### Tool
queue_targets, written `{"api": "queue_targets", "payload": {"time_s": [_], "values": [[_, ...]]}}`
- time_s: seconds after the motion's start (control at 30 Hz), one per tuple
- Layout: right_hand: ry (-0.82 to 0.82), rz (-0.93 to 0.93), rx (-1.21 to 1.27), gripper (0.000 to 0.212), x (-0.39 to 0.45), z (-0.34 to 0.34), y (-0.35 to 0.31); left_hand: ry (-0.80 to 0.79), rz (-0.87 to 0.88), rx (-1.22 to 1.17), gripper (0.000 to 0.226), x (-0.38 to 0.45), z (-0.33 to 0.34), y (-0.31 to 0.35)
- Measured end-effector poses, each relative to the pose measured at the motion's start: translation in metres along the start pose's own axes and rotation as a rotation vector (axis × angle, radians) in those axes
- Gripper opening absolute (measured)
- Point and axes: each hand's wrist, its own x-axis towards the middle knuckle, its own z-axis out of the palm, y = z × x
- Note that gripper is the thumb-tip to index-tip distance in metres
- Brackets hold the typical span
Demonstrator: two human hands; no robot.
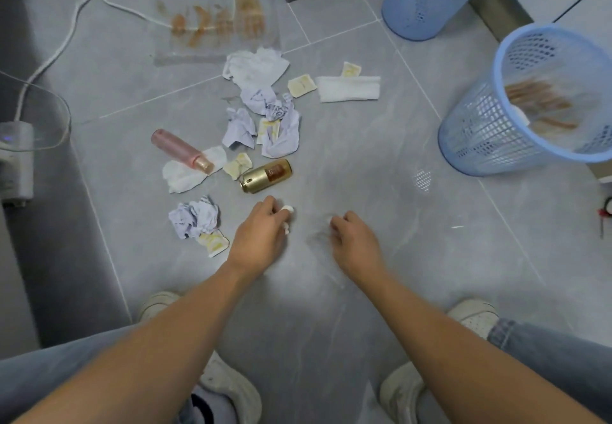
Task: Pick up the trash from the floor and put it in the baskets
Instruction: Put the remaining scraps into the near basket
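Trash lies scattered on the grey tile floor: crumpled paper point(195, 216), white tissues point(255, 66), a folded white cloth point(347, 89), a pink bottle point(180, 149), a gold bottle point(266, 175) and small yellow-printed wrappers point(301, 85). My left hand point(263, 235) pinches a small white tissue wad point(287, 209) just below the gold bottle. My right hand point(352, 240) is low over the floor, its fingers curled on a faint clear plastic wrapper point(319, 240). Two blue mesh baskets stand at the right, the near basket point(490, 139) holding a brown-printed wrapper, the far basket point(417, 19) behind it.
A clear brown-printed plastic bag point(215, 29) lies flat beyond the pile. White cables point(66, 36) run to a power strip point(16, 158) on the left by a dark grey sofa base point(49, 241). My shoes point(473, 316) and knees frame the bottom.
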Motion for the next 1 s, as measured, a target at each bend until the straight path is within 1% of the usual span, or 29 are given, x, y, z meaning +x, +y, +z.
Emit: {"api": "queue_targets", "payload": {"time_s": [0.03, 0.17, 0.43, 0.53, 0.63, 0.7, 0.77, 0.83, 0.87, 0.9, 0.93, 1.0], "values": [[0.046, 0.003, 0.037, 0.006, 0.004, -0.010, 0.000, 0.013, 0.029, -0.034, 0.014, 0.006, -0.004, 0.008], [0.278, 0.009, 0.142, 0.015, 0.023, -0.069, 0.004, 0.076, 0.158, -0.144, 0.018, 0.045, -0.024, 0.053], [0.697, 0.074, 0.258, 0.015, 0.048, -0.228, 0.061, 0.242, 0.426, -0.151, 0.024, 0.160, -0.068, 0.194], [0.783, 0.068, 0.248, 0.013, 0.054, -0.272, 0.097, 0.279, 0.533, -0.155, 0.027, 0.198, -0.083, 0.251], [0.803, 0.128, 0.213, 0.029, 0.064, -0.298, 0.140, 0.298, 0.605, -0.119, 0.028, 0.234, -0.083, 0.296], [0.796, 0.172, 0.150, 0.035, 0.072, -0.306, 0.168, 0.262, 0.636, -0.083, 0.029, 0.256, -0.074, 0.321], [0.768, 0.183, 0.069, 0.036, 0.080, -0.308, 0.189, 0.201, 0.666, -0.026, 0.036, 0.274, -0.063, 0.342], [0.701, 0.177, -0.024, 0.036, 0.089, -0.309, 0.205, 0.147, 0.684, 0.010, 0.037, 0.285, -0.054, 0.358], [0.626, 0.192, -0.052, 0.035, 0.094, -0.310, 0.210, 0.120, 0.684, 0.041, 0.035, 0.289, -0.050, 0.365], [0.512, 0.223, -0.067, 0.034, 0.099, -0.312, 0.212, 0.086, 0.671, 0.097, 0.034, 0.291, -0.045, 0.370], [0.358, 0.264, -0.069, 0.033, 0.105, -0.314, 0.213, 0.037, 0.637, 0.177, 0.034, 0.293, -0.042, 0.373], [0.033, 0.331, -0.064, 0.027, 0.113, -0.319, 0.211, -0.091, 0.541, 0.382, 0.042, 0.292, -0.038, 0.376]]}}
